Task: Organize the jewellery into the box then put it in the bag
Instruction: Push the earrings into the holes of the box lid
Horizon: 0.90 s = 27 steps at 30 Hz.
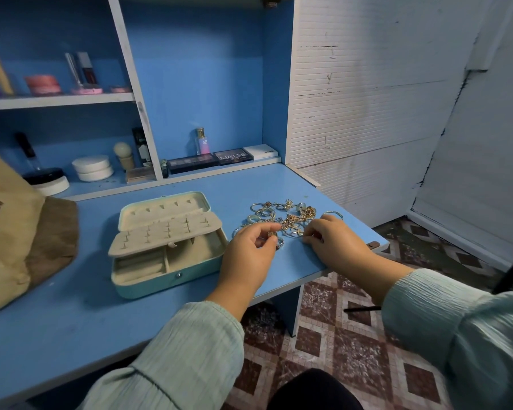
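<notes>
A teal jewellery box (172, 276) lies open on the blue desk (71, 315), its cream insert flap holding several stud earrings. To its right sits a heap of gold and silver jewellery (288, 214): rings, bangles and chains. My left hand (249, 253) pinches a small ring at the heap's near edge. My right hand (329, 241) has its fingertips curled onto pieces at the heap's near right side. A tan and brown cloth bag (15, 232) lies at the desk's left.
Shelves behind the desk hold cosmetics: palettes (208, 161), a small perfume bottle (202, 142), white round jars (92, 168) and brushes. The desk's right edge (353, 261) drops to a patterned tile floor. A white slatted wall stands at right.
</notes>
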Each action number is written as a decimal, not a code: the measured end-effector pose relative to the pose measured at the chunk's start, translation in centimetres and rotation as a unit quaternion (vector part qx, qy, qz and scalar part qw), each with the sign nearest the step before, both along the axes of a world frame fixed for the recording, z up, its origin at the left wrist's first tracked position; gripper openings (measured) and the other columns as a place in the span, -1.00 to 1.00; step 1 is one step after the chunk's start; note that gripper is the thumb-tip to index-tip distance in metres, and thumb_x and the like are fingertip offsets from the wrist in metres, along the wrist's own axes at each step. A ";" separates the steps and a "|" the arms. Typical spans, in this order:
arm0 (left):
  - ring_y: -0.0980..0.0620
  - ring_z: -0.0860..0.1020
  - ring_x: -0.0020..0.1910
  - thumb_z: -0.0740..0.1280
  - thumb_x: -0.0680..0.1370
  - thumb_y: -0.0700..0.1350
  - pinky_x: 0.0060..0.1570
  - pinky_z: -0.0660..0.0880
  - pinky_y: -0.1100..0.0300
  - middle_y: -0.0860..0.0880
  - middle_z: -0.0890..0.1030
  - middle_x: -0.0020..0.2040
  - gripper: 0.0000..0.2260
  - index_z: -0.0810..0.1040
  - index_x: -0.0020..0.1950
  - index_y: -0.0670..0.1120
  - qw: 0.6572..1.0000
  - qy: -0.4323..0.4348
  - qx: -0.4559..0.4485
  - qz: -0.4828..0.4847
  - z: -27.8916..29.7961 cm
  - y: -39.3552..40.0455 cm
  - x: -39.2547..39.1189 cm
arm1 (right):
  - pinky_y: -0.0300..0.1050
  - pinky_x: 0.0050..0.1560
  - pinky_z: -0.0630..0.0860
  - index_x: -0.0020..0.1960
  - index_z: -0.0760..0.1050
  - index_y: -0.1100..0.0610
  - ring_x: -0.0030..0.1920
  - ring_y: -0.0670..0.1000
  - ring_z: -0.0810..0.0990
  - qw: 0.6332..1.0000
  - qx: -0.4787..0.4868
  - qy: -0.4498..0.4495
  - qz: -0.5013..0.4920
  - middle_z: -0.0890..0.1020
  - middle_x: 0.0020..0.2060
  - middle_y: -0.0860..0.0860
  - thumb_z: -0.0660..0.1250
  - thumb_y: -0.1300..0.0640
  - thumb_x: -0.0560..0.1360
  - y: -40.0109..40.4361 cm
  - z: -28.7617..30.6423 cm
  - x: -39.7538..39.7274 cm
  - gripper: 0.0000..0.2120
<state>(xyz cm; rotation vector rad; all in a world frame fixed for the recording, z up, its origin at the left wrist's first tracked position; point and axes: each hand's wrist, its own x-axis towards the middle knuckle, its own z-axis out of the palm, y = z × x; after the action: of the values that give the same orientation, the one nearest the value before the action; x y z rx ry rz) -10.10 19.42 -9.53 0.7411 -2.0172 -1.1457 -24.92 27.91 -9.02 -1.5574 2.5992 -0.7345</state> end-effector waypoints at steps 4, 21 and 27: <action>0.31 0.46 -0.31 0.30 0.56 -0.15 -0.40 0.35 0.52 0.16 0.55 -0.17 -0.84 0.59 0.04 0.08 1.000 0.000 0.004 0.005 0.1 0.0 0.0 | -0.20 -0.06 0.38 -0.05 0.51 0.11 -0.08 -0.03 0.42 0.999 -0.033 -0.017 -0.002 0.44 -0.10 -0.03 0.20 0.21 0.55 0.2 -0.3 0.1 -0.88; 0.05 0.59 -0.12 0.30 0.54 -0.21 -0.23 0.46 0.41 0.10 0.60 -0.19 -0.80 0.52 -0.18 0.08 0.992 0.074 0.096 0.023 1.1 0.5 1.0 | -0.40 -0.37 0.32 -0.09 0.50 0.07 -0.36 -0.12 0.40 0.985 -0.127 -0.118 0.007 0.46 -0.36 -0.13 0.25 0.24 0.51 0.0 1.7 3.3 -0.90; 0.02 0.56 -0.16 0.30 0.52 -0.20 0.02 0.52 0.12 0.10 0.67 -0.19 -0.77 0.55 -0.08 0.17 0.988 0.070 0.137 -0.007 2.5 1.2 3.3 | -0.48 -0.44 0.34 -0.05 0.56 0.08 -0.42 -0.20 0.41 0.961 -0.157 -0.226 0.011 0.51 -0.38 -0.13 0.24 0.21 0.55 -2.0 3.2 5.3 -0.86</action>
<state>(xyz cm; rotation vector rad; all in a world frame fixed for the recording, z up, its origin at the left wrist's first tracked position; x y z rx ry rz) -6.75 20.61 -7.03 0.7577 -1.7715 -1.4613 -19.58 25.88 -5.82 -1.2771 2.2033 -1.3716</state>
